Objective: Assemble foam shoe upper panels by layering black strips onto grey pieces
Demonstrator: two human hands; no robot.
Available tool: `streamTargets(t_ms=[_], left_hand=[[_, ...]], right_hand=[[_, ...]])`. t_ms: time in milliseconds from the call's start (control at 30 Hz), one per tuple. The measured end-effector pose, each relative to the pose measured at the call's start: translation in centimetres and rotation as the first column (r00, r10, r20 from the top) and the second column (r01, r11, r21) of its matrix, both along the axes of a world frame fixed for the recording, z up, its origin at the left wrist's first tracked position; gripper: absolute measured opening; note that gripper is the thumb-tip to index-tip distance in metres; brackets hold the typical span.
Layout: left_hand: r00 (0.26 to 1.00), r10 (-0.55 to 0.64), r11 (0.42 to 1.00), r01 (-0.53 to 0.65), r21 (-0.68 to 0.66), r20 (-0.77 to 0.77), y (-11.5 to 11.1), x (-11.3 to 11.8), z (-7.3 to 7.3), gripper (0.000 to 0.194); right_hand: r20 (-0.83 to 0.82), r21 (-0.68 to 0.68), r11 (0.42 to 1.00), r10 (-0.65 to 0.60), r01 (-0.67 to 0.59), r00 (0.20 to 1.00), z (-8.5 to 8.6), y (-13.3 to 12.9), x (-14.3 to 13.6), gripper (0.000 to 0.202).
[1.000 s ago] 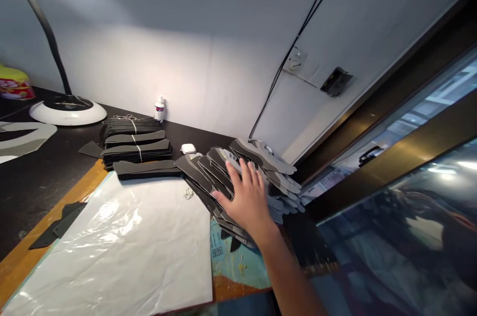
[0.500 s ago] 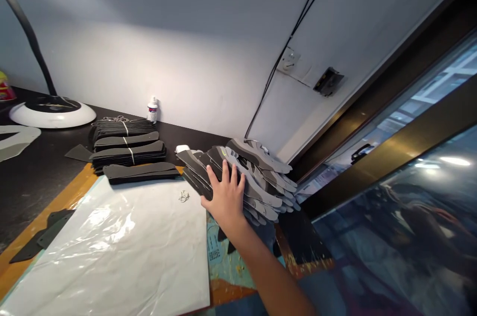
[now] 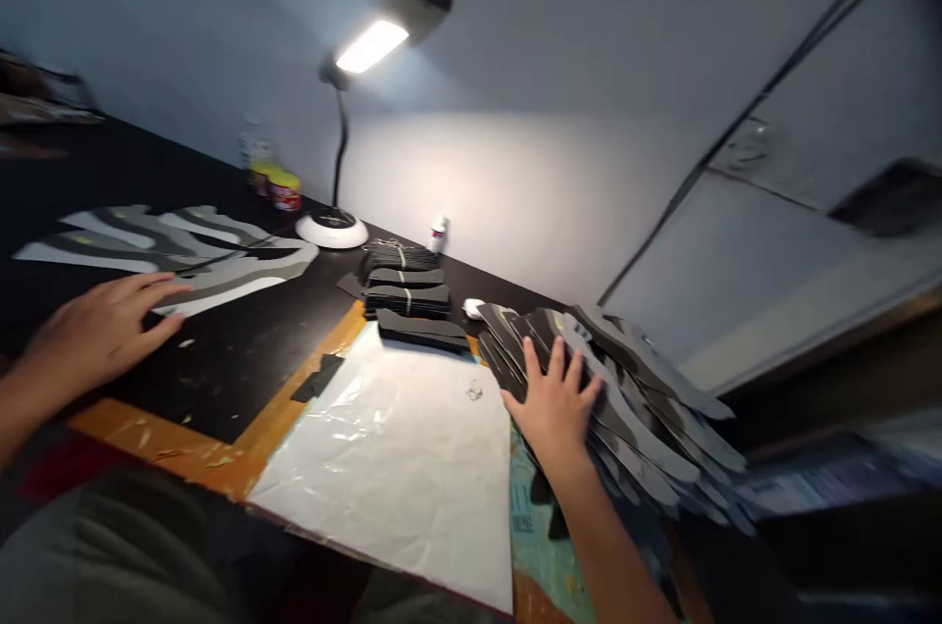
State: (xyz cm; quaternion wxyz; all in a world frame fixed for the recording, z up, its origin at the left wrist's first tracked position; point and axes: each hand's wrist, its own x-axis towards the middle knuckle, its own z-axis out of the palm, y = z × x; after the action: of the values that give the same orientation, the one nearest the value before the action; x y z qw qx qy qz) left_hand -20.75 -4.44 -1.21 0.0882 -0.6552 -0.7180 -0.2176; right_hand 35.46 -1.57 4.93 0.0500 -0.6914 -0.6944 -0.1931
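Note:
My right hand [image 3: 557,405] lies with spread fingers on the near-left part of a large fanned pile of curved grey and dark cut pieces [image 3: 654,389]. It presses on them without gripping any. On the left, my left hand [image 3: 110,328] is held low over the dark table, thumb and fingers apart. Its fingertips are close to a looser group of curved grey-and-white cut pieces [image 3: 235,279]; whether they touch is unclear. Between the hands lies a white plastic-covered sheet [image 3: 397,447]. Behind it sit stacks of dark narrow strips [image 3: 408,300], some banded with white.
A lit desk lamp [image 3: 333,230] stands at the back, beside yellow-and-red tubs [image 3: 284,189]. A small white bottle [image 3: 438,234] stands by the wall. Rubber bands [image 3: 474,390] lie on the sheet. Dark scraps [image 3: 319,379] rest at its left edge. Cables [image 3: 692,178] run down the wall.
The view has swung left, bringing my left hand and the left group of grey pieces into sight. My right hand stays spread on the same pile.

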Motion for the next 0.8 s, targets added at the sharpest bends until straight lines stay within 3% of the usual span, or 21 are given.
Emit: streamTargets(t_ms=[67,233,333,467,567,667,800], left_hand=[[0.996,0.078,0.996,-0.077,-0.037,0.043,0.3,-1.4,0.1,0.095],[0.999,0.009,0.986,-0.004,-0.165,0.034,2.4,-1.6,1.1,0.082],[0.999,-0.032,0.966,0.036,-0.254,0.021,2.6,-1.0,2.4,0.078],[0.999,-0.028,0.937,0.035,-0.348,0.027,2.8,-0.3,4.5,0.072],[0.998,-0.007,0.917,0.034,-0.398,0.069,3.1,0.3,5.6,0.080],[0.991,0.002,0.893,0.058,-0.447,0.132,3.1,1.0,6.1,0.081],[0.987,0.073,0.876,0.005,-0.483,0.143,3.0,0.9,6.0,0.086]], right_hand=[[-0.008,0.064,0.996,0.070,-0.069,0.998,-0.4,-0.6,0.1,0.086],[-0.110,0.211,0.926,0.341,-0.313,0.934,-2.0,-2.5,-0.4,0.070],[-0.145,0.206,0.887,0.445,-0.413,0.884,-3.4,-3.0,-1.0,0.060],[-0.059,0.196,0.831,0.541,-0.521,0.839,-4.9,-3.3,-1.8,0.058],[-0.030,0.216,0.774,0.615,-0.596,0.788,-5.5,-3.5,-2.1,0.055],[-0.069,0.224,0.731,0.672,-0.645,0.738,-5.5,-3.6,-2.2,0.049],[-0.120,0.221,0.727,0.682,-0.651,0.721,-5.3,-3.7,-2.1,0.044]])
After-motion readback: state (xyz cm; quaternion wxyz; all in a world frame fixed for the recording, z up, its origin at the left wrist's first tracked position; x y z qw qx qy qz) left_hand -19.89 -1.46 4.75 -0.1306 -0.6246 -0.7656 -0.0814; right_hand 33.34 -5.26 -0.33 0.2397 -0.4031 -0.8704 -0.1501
